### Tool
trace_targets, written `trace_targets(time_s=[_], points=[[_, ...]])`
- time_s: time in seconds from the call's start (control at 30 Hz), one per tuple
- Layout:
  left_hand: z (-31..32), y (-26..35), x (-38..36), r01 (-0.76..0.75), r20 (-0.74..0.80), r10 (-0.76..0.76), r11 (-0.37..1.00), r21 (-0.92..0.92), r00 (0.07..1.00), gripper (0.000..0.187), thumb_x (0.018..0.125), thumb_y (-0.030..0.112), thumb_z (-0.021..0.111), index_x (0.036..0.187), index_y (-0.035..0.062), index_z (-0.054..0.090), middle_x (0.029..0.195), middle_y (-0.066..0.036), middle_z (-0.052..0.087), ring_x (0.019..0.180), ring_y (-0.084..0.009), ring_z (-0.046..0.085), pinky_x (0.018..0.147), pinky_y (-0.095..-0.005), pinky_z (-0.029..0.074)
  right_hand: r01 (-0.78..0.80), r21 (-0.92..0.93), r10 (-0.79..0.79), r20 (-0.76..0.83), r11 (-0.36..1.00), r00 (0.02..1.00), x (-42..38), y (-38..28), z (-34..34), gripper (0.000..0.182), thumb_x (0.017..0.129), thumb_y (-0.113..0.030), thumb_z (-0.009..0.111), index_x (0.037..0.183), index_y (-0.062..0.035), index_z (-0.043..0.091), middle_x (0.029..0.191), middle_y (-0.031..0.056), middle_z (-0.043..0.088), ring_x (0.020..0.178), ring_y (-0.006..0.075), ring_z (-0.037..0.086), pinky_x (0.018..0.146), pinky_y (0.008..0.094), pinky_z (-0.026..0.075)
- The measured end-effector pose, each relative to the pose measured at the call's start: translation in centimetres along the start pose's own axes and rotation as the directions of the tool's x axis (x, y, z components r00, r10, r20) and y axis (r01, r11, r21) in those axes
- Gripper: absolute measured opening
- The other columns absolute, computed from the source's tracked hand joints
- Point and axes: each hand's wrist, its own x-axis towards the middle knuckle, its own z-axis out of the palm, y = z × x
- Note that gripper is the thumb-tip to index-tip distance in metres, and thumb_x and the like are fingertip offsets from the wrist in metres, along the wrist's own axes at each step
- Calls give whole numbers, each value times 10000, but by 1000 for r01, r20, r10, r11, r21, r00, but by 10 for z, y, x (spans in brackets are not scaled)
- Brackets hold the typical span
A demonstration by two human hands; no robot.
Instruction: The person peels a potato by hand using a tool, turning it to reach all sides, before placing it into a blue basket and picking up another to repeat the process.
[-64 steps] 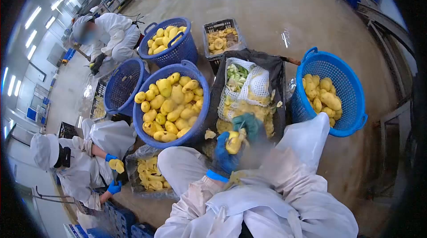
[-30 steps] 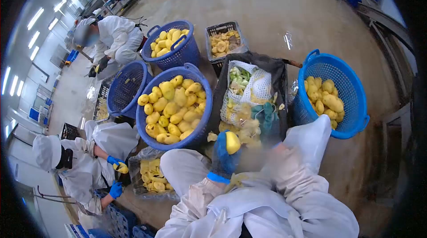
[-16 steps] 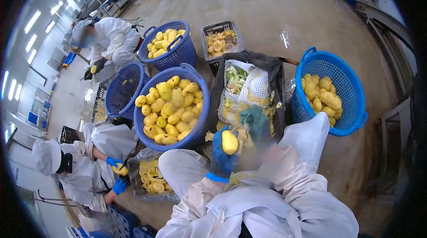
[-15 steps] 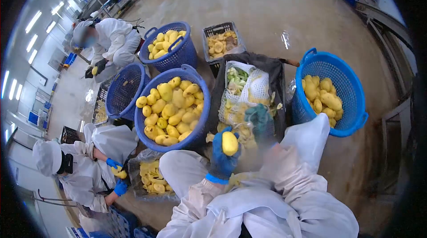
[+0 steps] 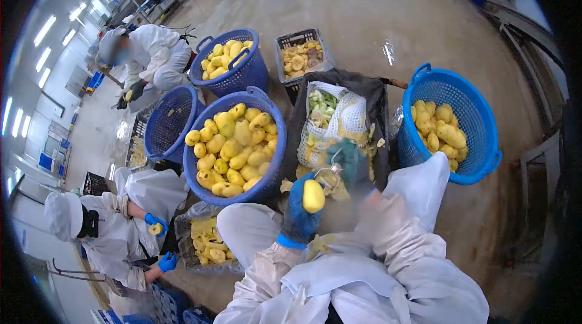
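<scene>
Curling round a yellow potato (image 5: 313,196), near: left hand (image 5: 297,210) | just right: right hand (image 5: 351,163), pinching a metal peeler (image 5: 333,169), hiding some scraps in the black-lined crate (image 5: 378,109) | left: full purple basket (image 5: 270,186) | right: part-filled bright-blue basket (image 5: 474,123) | far: small scrap crate (image 5: 295,40)

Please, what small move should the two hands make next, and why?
Probably the right hand should bring its metal tool onto the yellow piece: the left hand holds that piece with its upper side exposed, and the tool is close beside it.
</scene>
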Motion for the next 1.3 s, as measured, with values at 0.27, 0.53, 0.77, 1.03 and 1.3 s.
trace_targets(time_s=[0.27, 0.53, 0.77, 1.03, 1.3], points=[[8, -11, -11, 439, 271, -580, 169, -882, 768, 552, 748, 87, 716, 1230, 6, 459, 1084, -125, 587, 958, -256, 595, 835, -318, 486, 44, 181, -49, 23, 982, 999, 4, 10, -14, 437, 984, -414, 431, 894, -29, 619, 829, 84, 662, 688, 153, 611, 682, 298, 497], [14, -15, -9, 463, 400, -336, 130, -877, 853, 410, 839, 39, 619, 1214, 15, 456, 1036, -77, 599, 887, -160, 591, 735, -298, 501, -46, 140, 56, -73, 989, 996, -21, -8, 11, 493, 987, -439, 403, 904, -8, 630, 760, 77, 638, 694, 156, 605, 670, 307, 487], [8, 2, -1, 315, 134, -285, 834, -452, 949, 344, 858, -17, 579, 1183, 16, 472, 1045, -81, 603, 853, -143, 590, 700, -292, 497, 208, -37, -209, -32, 977, 977, -10, 2, 5, 427, 995, -379, 421, 934, -14, 633, 824, 85, 664, 732, 166, 632, 692, 311, 505], [3, 21, 16, 321, 676, -425, -647, -692, 602, 373, 866, 97, 613, 1214, 47, 489, 1099, -70, 614, 979, -193, 593, 863, -326, 475, -21, 127, 4, 130, 992, 992, -40, -30, 37, 423, 953, -402, 510, 951, 9, 608, 832, 100, 647, 687, 183, 629, 642, 304, 523], [7, 7, -6, 597, 436, -440, 349, -722, 785, 434, 914, 332, 533, 1259, 72, 487, 1079, -107, 612, 942, -231, 604, 793, -313, 502, 298, -380, -247, 177, 876, 953, -32, -17, 24, 369, 983, -349, 466, 901, -21, 615, 824, 73, 648, 707, 158, 626, 668, 303, 510]])
